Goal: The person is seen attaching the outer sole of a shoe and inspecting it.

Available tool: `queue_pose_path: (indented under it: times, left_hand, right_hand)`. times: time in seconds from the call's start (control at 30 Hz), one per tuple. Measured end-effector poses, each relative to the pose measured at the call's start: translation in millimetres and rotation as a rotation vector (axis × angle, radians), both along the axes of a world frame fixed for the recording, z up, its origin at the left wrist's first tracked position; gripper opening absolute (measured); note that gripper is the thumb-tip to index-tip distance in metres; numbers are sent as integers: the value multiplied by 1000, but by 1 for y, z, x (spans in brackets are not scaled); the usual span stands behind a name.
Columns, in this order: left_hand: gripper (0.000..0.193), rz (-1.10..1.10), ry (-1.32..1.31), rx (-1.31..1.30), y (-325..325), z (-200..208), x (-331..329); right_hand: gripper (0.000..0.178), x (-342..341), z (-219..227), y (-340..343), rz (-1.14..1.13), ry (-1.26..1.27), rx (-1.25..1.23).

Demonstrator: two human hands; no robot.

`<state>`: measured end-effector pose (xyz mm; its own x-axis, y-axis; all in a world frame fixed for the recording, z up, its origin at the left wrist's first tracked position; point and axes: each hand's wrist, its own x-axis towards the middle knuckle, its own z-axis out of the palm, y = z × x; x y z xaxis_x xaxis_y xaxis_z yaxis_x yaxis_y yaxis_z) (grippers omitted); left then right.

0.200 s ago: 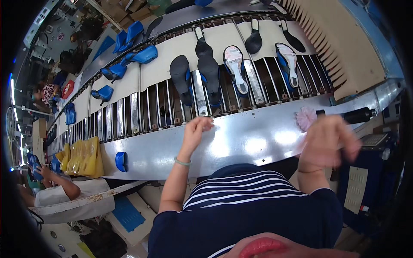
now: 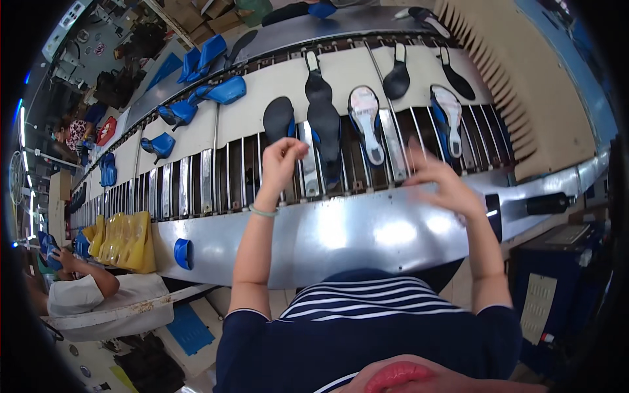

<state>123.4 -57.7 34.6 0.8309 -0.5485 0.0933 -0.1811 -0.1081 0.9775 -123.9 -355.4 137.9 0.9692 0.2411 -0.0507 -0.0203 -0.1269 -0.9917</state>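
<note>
Your left hand (image 2: 280,169) curls before the black-soled shoe (image 2: 278,116), its grip unclear; your right hand (image 2: 442,186), blurred, spreads loosely near the pale-soled shoe (image 2: 449,116); over the conveyor slats (image 2: 206,178), fingertips are best kept high

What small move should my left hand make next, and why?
Probably ease your left hand onto the black-soled shoe just beyond it: its bent fingers overlap that shoe's near end in this view, though I can't tell whether they touch it.
</note>
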Motion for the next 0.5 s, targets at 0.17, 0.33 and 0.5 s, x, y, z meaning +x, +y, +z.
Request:
queue_pose_path:
  times: [0.17,0.33,0.5]
  left_hand:
    - [15,159,99,-11,-99,-27,141]
    - [34,144,-77,881,-173,-110,264]
    - [32,415,-13,816,-205,-188,294]
  right_hand:
    - [82,-10,-102,-34,-267,198,1042]
    - [71,5,-91,20,-327,-20,-24]
    - [55,-5,-125,-2,-550,184,64]
